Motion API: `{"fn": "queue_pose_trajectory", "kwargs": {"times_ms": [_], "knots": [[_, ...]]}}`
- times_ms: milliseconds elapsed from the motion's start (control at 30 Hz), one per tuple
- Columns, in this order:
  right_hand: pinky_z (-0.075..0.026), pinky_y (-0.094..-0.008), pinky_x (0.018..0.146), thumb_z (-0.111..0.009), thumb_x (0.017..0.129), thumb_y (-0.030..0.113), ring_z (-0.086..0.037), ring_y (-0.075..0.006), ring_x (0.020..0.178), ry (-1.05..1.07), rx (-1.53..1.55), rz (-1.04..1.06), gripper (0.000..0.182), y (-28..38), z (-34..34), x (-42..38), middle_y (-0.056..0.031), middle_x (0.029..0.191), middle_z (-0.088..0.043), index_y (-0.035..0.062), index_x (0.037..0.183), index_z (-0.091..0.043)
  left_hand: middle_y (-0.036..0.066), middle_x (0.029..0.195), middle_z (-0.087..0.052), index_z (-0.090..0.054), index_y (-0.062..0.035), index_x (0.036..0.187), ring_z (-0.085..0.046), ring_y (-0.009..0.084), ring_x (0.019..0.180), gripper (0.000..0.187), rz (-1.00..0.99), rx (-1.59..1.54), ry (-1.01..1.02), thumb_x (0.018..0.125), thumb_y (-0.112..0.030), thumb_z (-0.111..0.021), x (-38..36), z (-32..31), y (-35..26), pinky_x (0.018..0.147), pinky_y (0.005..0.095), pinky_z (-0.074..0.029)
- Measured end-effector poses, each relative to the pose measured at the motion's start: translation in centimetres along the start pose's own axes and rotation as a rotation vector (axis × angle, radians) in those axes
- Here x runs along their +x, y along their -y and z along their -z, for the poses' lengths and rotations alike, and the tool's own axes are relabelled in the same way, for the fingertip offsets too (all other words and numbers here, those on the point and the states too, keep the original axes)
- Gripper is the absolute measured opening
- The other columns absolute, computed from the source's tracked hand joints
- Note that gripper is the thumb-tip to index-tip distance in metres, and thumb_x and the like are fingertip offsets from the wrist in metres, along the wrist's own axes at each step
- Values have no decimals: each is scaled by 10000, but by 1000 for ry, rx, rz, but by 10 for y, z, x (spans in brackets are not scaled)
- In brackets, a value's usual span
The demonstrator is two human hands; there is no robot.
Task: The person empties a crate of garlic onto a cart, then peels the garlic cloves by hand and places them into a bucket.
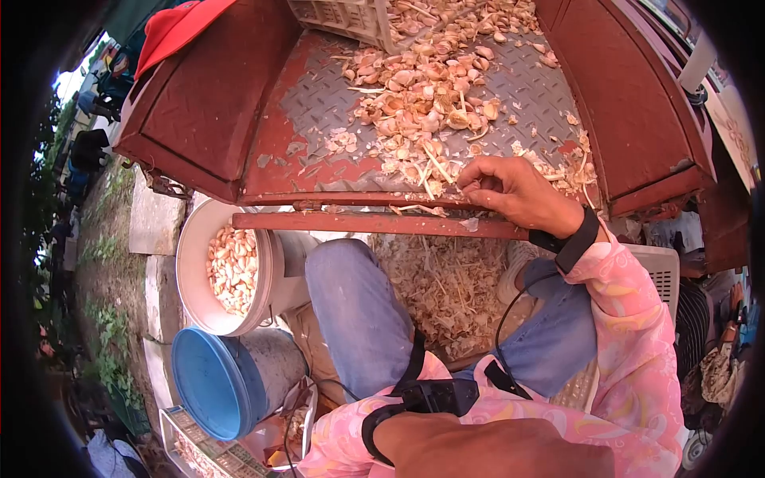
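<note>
Garlic cloves (422,88): loose pile on the ribbed cargo bed (315,103), spilling from the back, by the plastic crate (343,20), toward our front edge. Dry stalk bits (434,167) lie at the near end of the pile, just beside our right hand (514,191).

RH: over the front edge, fingers curled, thumb close to fingertips. Can't tell if a clove's pinched in there; hand covers it. LH (506,450): low, close to cam, back of it twd us, fingers not showing, so can't tell if it's holding anything.

Handling, our read: cloves prob v. light, firm inside, w/ papery skin that's likely brittle & flaky. Loose skin may slide under fingertips; bare flesh prob slicker & bruises if squeezed hard. Best hold = thumb + index across the fat middle, light pinch; the thin tip gives less to grip. Stalks look stiff, likely snap easily.

Also: white bucket (191,275) to our left w/ paler cloves inside, blue-topped bucket (207,382) just beside it, skin litter (434,295) btwn our knees.
</note>
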State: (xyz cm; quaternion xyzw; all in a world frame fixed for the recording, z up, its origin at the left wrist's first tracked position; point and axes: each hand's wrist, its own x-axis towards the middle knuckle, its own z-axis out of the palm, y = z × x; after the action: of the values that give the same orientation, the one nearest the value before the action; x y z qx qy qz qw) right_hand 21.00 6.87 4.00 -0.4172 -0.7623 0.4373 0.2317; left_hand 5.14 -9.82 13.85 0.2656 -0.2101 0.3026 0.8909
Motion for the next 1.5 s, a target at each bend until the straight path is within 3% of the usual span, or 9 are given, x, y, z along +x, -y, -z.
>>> {"fn": "queue_pose_trajectory", "kwargs": {"times_ms": [267,400,600,733,800,833,900,1033,1500], "knots": [[-459,-206,682,-609,829,61,-557,-68,759,-71,452,39,151,-5,-8,6,-18,859,-597,-1,963,-576,162,821,-611,-551,117,949,-615,237,707,255,-406,205,53,889,-131,-558,-12,16,-3,585,297,-488],[-478,-208,742,-596,844,58,-575,-67,824,-67,667,20,181,20,1,-2,-25,902,-601,-6,1006,-547,5,643,-412,-457,5,910,-325,47,491,199,-809,823,-916,955,-186,-424,-74,8,-83,426,173,-289],[-491,-233,747,-593,831,-8,-596,-123,858,126,1013,350,163,60,-3,-31,-82,939,-612,-21,992,-567,45,988,-604,-507,-28,1171,-522,35,708,317,-418,1661,-2011,903,-198,-498,-212,69,-157,537,158,-356],[-515,-347,634,-578,805,-38,-601,-304,720,435,1021,881,119,113,-9,-49,-282,967,-562,-113,897,-574,40,972,-599,-567,1,1087,-530,82,750,259,-235,1764,-1436,885,-160,-543,-100,93,-127,635,201,-413],[-527,-262,630,-597,785,-87,-632,-315,720,897,1302,-422,175,157,25,-80,-212,958,-637,-14,929,-665,64,929,-587,-564,7,1088,-535,107,734,275,-144,1847,-1222,857,-141,-580,-54,123,-113,652,234,-432],[-527,-262,630,-597,785,-87,-632,-315,720,902,1296,-422,175,157,14,-77,-212,958,-637,-14,929,-665,57,915,-577,-570,3,1085,-536,97,726,278,-53,1996,-1130,854,-152,-584,-38,138,-109,641,227,-431],[-521,-257,513,-640,745,-67,-636,-256,633,60,1267,953,67,149,-16,-65,-299,873,-613,-76,807,-663,110,920,-576,-582,-8,1056,-571,169,727,279,23,2164,-1069,805,-124,-617,-10,160,-100,647,290,-460],[-502,-393,617,-547,830,-9,-580,-340,682,639,1342,634,120,116,3,-81,-298,955,-555,-124,854,-573,151,922,-563,-589,-13,1025,-590,254,741,276,52,2553,-891,766,-97,-628,2,200,-100,671,347,-471],[-520,-240,502,-642,728,-82,-631,-257,580,2,1150,1130,55,124,-3,-76,-298,811,-615,-81,778,-666,184,910,-548,-613,12,947,-581,310,787,215,59,2231,-1030,757,-87,-631,-8,204,-106,680,376,-466]]}}
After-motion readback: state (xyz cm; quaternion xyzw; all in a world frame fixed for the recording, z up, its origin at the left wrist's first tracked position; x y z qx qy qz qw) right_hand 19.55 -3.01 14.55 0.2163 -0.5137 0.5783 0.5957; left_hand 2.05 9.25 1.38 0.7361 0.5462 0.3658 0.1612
